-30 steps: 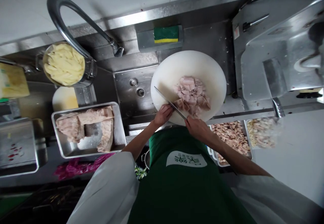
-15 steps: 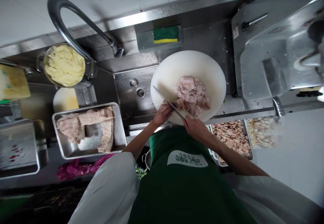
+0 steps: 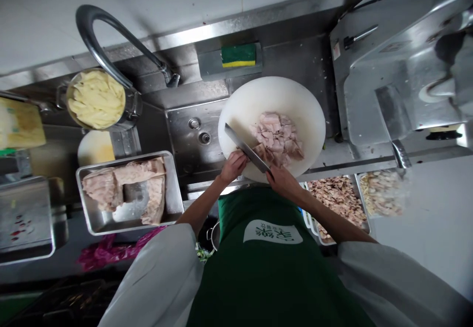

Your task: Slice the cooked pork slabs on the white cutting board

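A round white cutting board (image 3: 306, 95) carries a heap of pale cooked meat pieces (image 3: 277, 135). My right hand (image 3: 284, 181) is wrapped around the handle of a kitchen knife (image 3: 246, 148), whose wide blade slants up and left across the board's near left part. Just left of the blade, my left hand (image 3: 234, 164) has its fingers curled together and pressed down on a piece of meat, which they largely hide. Browner pieces lie against the blade's other side.
Left of the sink basin (image 3: 185, 142) is a metal tray (image 3: 131, 226) with large meat slabs (image 3: 138, 172). Behind it stand a pot of pale yellow slices (image 3: 96, 98) and a tall faucet (image 3: 107, 16). A cleaver (image 3: 393, 113) lies at right, near a tray of chopped meat (image 3: 338, 196).
The blade has tilted, so more of its flat side shows. My hands stay at nearly the same place on the board, and the whole view has shifted slightly.
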`<action>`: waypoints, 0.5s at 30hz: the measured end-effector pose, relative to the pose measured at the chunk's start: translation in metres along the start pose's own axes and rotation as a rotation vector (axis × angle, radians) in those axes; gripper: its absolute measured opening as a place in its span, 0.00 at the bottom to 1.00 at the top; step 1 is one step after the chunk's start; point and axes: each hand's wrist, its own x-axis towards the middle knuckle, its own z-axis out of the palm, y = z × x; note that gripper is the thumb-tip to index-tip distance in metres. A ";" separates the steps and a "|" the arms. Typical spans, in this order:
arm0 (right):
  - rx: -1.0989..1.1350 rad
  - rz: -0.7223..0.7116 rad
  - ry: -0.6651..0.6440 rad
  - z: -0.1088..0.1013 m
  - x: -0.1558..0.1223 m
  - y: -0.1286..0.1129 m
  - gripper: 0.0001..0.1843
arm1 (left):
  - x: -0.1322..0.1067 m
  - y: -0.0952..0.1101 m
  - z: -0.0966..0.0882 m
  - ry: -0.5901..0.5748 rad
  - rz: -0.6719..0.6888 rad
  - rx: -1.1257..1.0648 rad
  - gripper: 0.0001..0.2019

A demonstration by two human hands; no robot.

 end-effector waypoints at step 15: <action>0.033 0.107 -0.055 0.000 -0.025 -0.004 0.18 | 0.005 0.001 0.004 0.019 0.034 -0.006 0.10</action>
